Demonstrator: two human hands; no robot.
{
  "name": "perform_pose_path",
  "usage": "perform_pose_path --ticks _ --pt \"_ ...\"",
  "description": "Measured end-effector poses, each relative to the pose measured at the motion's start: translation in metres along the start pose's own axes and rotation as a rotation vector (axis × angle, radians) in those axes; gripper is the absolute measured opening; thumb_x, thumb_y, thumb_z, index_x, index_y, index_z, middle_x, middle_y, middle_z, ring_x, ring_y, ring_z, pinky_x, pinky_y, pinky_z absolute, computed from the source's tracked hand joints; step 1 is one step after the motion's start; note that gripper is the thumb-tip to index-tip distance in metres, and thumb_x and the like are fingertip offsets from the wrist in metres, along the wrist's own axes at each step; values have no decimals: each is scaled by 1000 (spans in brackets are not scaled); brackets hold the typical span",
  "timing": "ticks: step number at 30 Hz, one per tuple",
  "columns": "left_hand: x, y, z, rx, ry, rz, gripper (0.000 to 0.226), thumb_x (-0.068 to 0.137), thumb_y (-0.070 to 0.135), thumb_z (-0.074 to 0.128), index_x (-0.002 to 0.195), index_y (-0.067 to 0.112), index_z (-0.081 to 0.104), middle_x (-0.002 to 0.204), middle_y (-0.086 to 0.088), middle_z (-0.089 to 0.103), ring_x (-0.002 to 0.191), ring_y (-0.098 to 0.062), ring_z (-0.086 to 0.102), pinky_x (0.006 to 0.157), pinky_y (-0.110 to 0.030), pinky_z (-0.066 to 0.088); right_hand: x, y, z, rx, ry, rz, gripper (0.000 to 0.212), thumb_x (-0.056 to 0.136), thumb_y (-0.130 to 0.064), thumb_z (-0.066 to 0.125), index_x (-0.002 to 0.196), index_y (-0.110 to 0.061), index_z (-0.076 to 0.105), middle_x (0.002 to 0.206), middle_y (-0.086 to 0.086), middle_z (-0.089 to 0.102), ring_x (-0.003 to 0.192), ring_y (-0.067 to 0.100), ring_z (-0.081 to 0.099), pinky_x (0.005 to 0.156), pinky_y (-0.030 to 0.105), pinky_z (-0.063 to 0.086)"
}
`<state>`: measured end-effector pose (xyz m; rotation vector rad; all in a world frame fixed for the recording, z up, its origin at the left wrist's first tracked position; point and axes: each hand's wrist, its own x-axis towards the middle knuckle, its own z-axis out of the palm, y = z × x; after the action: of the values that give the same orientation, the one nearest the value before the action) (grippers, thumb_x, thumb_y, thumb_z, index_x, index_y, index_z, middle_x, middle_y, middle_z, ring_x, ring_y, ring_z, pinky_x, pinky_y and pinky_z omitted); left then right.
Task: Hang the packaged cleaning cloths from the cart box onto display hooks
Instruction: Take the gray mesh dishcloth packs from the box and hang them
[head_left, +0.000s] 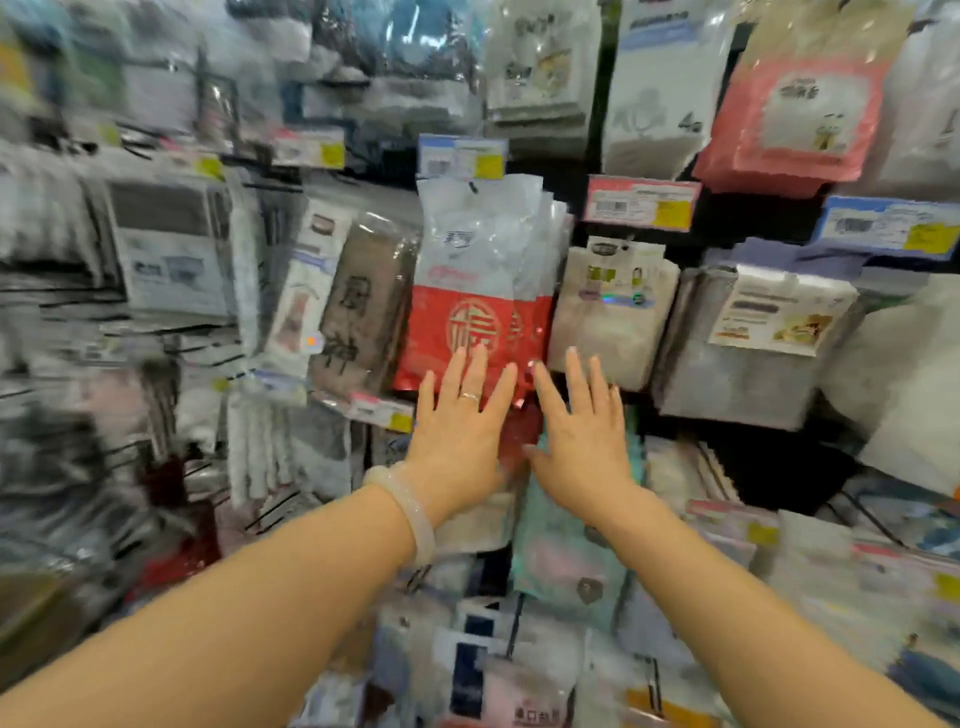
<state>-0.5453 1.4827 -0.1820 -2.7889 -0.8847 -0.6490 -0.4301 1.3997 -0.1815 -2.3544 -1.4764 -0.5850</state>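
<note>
Several red-and-white packaged cleaning cloths (480, 280) hang in a stack from a display hook at the middle of the wall, under a blue price tag (461, 156). My left hand (460, 421), with a ring and a pale bangle, lies flat with straight fingers against the lower red part of the front pack. My right hand (579, 423) is spread flat just to the right, its fingertips near the stack's lower right corner. Neither hand holds anything. The cart box is out of view.
The wall is packed with hanging goods: a brown towel pack (363, 312) to the left, a beige cloth pack (613, 312) and a grey pack (753, 343) to the right, a pink pack (795, 114) above. Teal and white packs (566, 551) hang below my hands.
</note>
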Motion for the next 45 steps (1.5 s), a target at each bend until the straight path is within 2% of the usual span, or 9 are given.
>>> perform_pose_path --ticks 5,14,23,26,29,32,39,42,45 --pt "-87 -122 -11 76 -55 -228 95 87 29 58 147 26 -15 156 -9 -22 142 -30 -22 114 -51 -7 -6 -138 37 132 -70 -188 87 87 -31 59 150 -26 0 158 8 -17 145 31 -15 117 48 -2" --pt "-255 -314 -37 214 -154 -769 90 91 32 54 147 25 -15 156 -9 -21 143 -30 -20 115 -51 -4 -16 -390 93 332 -246 -625 82 92 -32 54 150 -27 -4 157 7 -23 143 29 -23 116 47 -9" --pt "-347 -480 -18 279 -216 -1186 94 85 30 62 148 26 -7 157 -9 -16 144 -30 -15 116 -50 2 16 -581 191 445 -436 -881 83 92 -35 55 150 -27 -3 157 6 -23 144 28 -22 116 47 -7" --pt "-353 -540 11 192 -240 -1326 93 85 31 63 149 25 -3 158 -10 -13 145 -30 -11 117 -46 4 50 -639 245 465 -528 -932 82 91 -36 55 150 -26 -1 157 6 -21 145 29 -18 117 48 -2" --pt "-354 -598 48 60 -277 -1464 93 83 37 64 149 21 0 158 -12 -2 145 -32 1 117 -44 15 85 -685 302 455 -683 -932 81 91 -38 54 151 -25 0 158 7 -19 146 29 -14 119 46 2" --pt "-359 -647 94 -84 -291 -1586 93 83 43 63 149 16 4 157 -16 4 144 -34 7 116 -43 19 109 -720 360 441 -795 -913 79 90 -37 56 150 -24 6 159 9 -11 146 29 -7 118 44 9" --pt "-394 -693 209 -315 -375 -1783 88 79 36 66 145 9 14 145 -14 30 137 -31 26 111 -36 24 87 -769 489 295 -1141 -823 85 89 -38 59 150 -18 4 159 11 -2 146 30 7 115 40 20" --pt "-404 -713 253 -539 -266 -2006 90 77 34 71 143 4 18 143 -17 34 132 -33 33 106 -36 32 69 -783 539 265 -1236 -810 89 86 -40 62 151 -16 4 159 12 4 146 30 8 116 40 20" --pt "-413 -730 296 -741 -26 -2207 83 74 29 76 137 0 31 141 -19 40 129 -34 39 102 -37 39 60 -797 582 264 -1294 -743 95 84 -41 65 150 -13 4 158 14 7 145 31 10 116 40 19"
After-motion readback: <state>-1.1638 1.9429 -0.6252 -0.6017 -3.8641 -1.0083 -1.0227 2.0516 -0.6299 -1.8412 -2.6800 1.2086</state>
